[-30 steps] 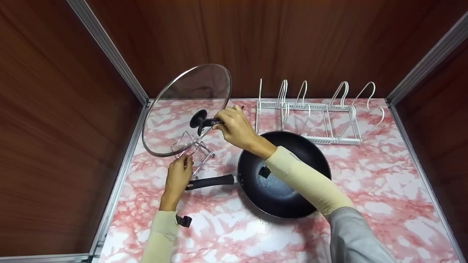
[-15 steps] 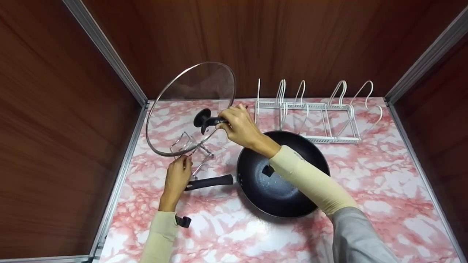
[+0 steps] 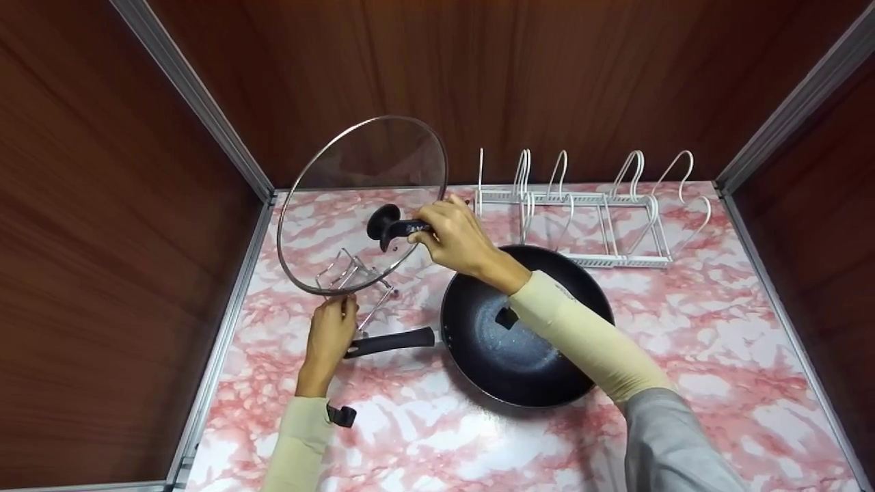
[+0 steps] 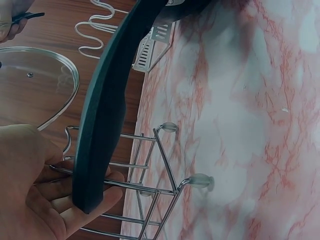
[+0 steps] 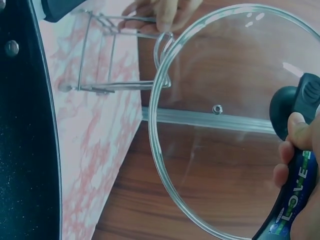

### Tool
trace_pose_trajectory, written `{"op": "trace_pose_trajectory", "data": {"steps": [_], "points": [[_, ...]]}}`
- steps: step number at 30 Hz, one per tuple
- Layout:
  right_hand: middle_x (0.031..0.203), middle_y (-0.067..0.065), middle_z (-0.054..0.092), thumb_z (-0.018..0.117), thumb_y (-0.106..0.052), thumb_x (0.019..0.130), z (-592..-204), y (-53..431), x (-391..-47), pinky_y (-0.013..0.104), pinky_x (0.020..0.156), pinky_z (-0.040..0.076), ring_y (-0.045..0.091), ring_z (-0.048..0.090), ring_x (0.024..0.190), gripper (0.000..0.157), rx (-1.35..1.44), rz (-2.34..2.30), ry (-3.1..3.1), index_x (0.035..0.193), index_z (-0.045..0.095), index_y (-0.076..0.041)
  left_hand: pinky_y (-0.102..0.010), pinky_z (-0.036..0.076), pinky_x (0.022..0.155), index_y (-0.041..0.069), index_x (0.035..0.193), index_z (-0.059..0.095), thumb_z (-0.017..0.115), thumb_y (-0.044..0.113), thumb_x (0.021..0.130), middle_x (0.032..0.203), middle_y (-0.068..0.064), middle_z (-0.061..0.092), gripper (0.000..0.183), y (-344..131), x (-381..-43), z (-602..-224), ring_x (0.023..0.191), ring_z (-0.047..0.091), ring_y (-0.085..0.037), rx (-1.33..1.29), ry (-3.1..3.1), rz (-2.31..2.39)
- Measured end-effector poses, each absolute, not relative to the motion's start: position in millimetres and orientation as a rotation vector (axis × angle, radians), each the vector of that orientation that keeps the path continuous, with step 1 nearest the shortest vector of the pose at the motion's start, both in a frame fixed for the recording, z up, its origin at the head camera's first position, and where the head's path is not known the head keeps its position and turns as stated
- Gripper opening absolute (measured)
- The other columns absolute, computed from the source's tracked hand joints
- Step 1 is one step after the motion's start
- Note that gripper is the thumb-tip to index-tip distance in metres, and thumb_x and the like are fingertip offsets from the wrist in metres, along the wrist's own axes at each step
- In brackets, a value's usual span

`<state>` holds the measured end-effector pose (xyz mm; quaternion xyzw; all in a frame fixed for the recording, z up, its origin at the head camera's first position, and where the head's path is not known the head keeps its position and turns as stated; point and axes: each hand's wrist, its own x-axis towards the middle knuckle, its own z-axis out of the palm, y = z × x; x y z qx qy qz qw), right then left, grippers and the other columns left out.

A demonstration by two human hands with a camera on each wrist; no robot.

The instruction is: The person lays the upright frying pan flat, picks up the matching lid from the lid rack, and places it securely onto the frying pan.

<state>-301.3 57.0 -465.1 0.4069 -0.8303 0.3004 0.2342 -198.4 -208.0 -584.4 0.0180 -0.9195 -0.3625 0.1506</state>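
Note:
My right hand (image 3: 456, 236) grips the black handle (image 3: 409, 228) of a large round glass lid (image 3: 328, 205), seen in the head view. The lid is held tilted, its steel rim low over a small chrome wire rack (image 4: 167, 164). My left hand (image 3: 330, 333) holds the rack's near side, with fingers under and around a wire in the left wrist view. The pan's black handle (image 4: 102, 110) crosses in front of those fingers. In the right wrist view the lid's rim overlaps the rack's end; whether they touch I cannot tell.
A black frying pan (image 3: 506, 372) stands at the middle, handle pointing left, partly beneath my right forearm. Behind it at the right lies a white rack (image 3: 618, 262) with upright wire loops. Wood-patterned walls (image 3: 437, 82) enclose the marbled pink table (image 3: 724, 328).
My right hand has shifted the lid slightly to the right. My left hand keeps its hold on the wire rack. The head view has moved a little.

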Motion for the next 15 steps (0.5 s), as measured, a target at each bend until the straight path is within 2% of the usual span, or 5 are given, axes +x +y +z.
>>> {"op": "trace_pose_trajectory", "data": {"steps": [9, 15], "points": [[0.091, 0.01, 0.076, 0.08, -0.025, 0.094, -464.4, 64.3, -301.5, 0.045, 0.083, 0.043, 0.027, 0.065, 0.08, 0.024, 1.14, 0.816, -2.297, 0.101, 0.071, -0.003, -0.057, 0.058, 0.079, 0.001, 0.095, 0.073, 0.056, 0.016, 0.107, 0.091, -0.018, 0.078, 0.026, -208.0, -197.6, -585.0, 0.086, 0.076, -0.037, 0.092, -2.653, -1.069], [0.084, 0.008, 0.074, 0.082, -0.023, 0.093, -464.0, 67.8, -301.5, 0.045, 0.08, 0.042, 0.025, 0.061, 0.072, 0.024, 1.172, 0.811, -2.264, 0.099, 0.071, -0.003, -0.057, 0.054, 0.077, 0.005, 0.082, 0.066, 0.059, 0.012, 0.101, 0.087, -0.018, 0.073, 0.022, -207.6, -195.9, -583.1, 0.08, 0.068, -0.035, 0.119, -2.681, -1.056]]}}
